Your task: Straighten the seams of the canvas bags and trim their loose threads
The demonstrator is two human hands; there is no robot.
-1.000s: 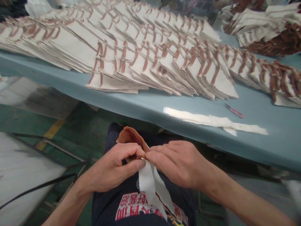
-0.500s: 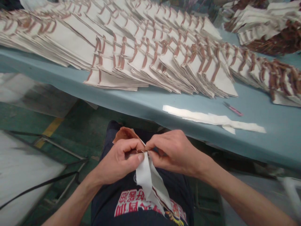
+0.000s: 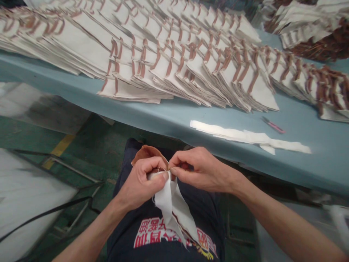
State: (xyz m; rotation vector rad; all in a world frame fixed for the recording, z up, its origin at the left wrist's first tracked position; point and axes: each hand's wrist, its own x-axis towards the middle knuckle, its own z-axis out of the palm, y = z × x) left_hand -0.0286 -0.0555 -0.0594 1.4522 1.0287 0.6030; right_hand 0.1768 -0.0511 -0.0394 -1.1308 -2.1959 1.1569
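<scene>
Over my lap, my left hand (image 3: 140, 182) and my right hand (image 3: 197, 169) meet fingertip to fingertip, both pinched on a white fabric piece (image 3: 174, 209) with a brown strap (image 3: 148, 153). The white cloth hangs down from my fingers over my dark printed shirt. The brown part curls up behind my left knuckles. What lies exactly between the fingertips is too small to make out.
A blue table (image 3: 300, 160) runs across in front of me. On it lie fanned stacks of white pieces with brown straps (image 3: 169, 62), several white fabric strips (image 3: 245, 137) and a small pink tool (image 3: 273, 125). Green floor with a yellow line (image 3: 58, 151) is at the left.
Both hands have risen slightly towards the table edge and stayed pinched together. My left thumb has gathered more of the white cloth into a fold.
</scene>
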